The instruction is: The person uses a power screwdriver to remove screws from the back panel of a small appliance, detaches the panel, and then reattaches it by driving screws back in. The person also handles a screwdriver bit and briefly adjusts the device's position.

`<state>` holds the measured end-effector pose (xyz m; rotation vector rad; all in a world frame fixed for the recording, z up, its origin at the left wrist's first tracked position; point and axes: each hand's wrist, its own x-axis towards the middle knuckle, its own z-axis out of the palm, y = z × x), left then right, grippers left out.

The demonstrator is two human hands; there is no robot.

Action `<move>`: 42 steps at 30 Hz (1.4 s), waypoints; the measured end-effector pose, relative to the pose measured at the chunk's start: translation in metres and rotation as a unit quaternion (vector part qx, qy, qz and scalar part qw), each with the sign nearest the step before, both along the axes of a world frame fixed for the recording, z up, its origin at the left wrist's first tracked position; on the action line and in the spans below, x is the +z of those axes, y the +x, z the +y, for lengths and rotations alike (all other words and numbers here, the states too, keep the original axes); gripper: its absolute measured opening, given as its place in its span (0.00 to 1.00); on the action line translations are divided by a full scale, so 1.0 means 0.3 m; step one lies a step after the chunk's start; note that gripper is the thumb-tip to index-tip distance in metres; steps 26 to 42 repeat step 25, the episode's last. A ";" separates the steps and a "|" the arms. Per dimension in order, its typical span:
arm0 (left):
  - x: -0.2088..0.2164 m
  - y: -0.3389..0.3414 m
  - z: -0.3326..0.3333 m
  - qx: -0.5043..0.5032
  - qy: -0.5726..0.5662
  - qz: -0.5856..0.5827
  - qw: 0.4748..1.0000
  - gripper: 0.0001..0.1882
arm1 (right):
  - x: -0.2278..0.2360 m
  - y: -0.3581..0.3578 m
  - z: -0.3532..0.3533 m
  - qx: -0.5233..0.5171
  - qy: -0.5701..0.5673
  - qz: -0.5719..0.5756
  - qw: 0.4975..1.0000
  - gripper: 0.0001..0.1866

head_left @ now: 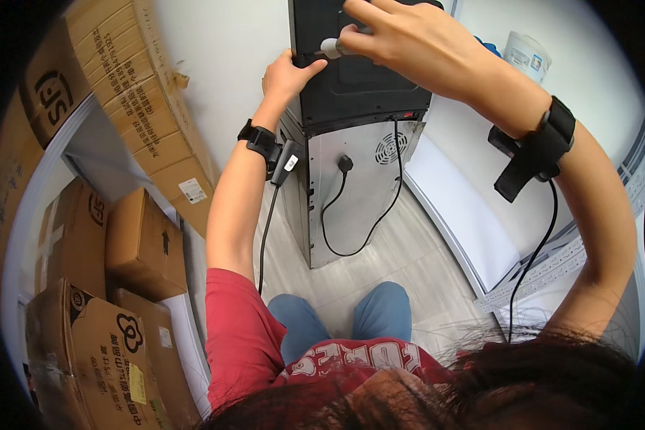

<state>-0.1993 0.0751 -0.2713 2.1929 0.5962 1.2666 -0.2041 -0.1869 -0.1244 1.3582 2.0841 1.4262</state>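
A tall appliance (330,208) stands in front of me, its back showing a black upper panel (369,89) and a bare metal lower part. My right hand (408,36) is closed round a screwdriver (332,49) with a pale handle. The screwdriver's shaft points left, with its tip at the left edge of the black panel. Just beside that tip, my left hand (287,77) grips the panel's left edge, thumb laid across the back and the other fingers partly hidden round the side.
A black power cord (362,253) loops down the appliance's back near a round vent (390,147). Cardboard boxes (147,244) fill shelving on the left, with a tall carton (140,107) leaning there. At right are a white shelf (459,208) and a white tub (527,54). Cables hang from both wrist straps.
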 end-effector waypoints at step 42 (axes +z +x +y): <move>-0.019 0.022 0.016 -0.003 0.037 -0.015 0.999 0.32 | -0.024 -0.157 0.102 -0.409 -0.006 0.212 0.888 0.14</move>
